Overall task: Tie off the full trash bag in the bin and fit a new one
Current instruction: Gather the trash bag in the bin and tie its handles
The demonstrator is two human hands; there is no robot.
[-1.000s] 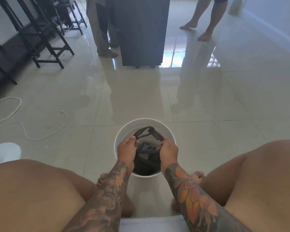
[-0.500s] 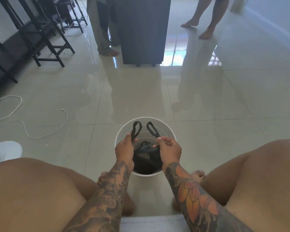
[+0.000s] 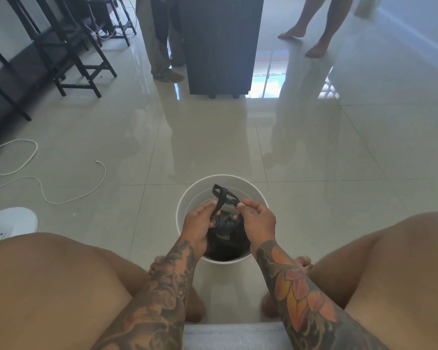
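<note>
1. The black trash bag (image 3: 225, 236) sat inside the white bin (image 3: 185, 208), which stood on the tiled floor between the seated person's knees. Its two thin handle loops (image 3: 223, 194) were drawn up above the rim and crossed over each other.

2. The left hand (image 3: 200, 223) had its grip closed around one handle strap, fingers curled on it. The right hand (image 3: 257, 218) pinched the other strap between thumb and fingertips. Neither grip was free.

3. The crossing looked loose and not yet pulled into a knot. If either pinch slipped, the straps would likely have sprung apart and dropped back into the bin.

4. The straps looked thin and stretched. A hard tug to cinch the knot might have snapped or torn one where it met the bag.

5. The bin appeared light and unheld. Pulling upward on the handles could have lifted or tipped it, since only the bag's weight kept it down.

6. A knot tied too high on the loops would probably have left the bag's mouth gaping, letting the contents spill once it was lifted out.

7. No fresh bag could be seen anywhere in view, so the refit might have stalled.
</note>
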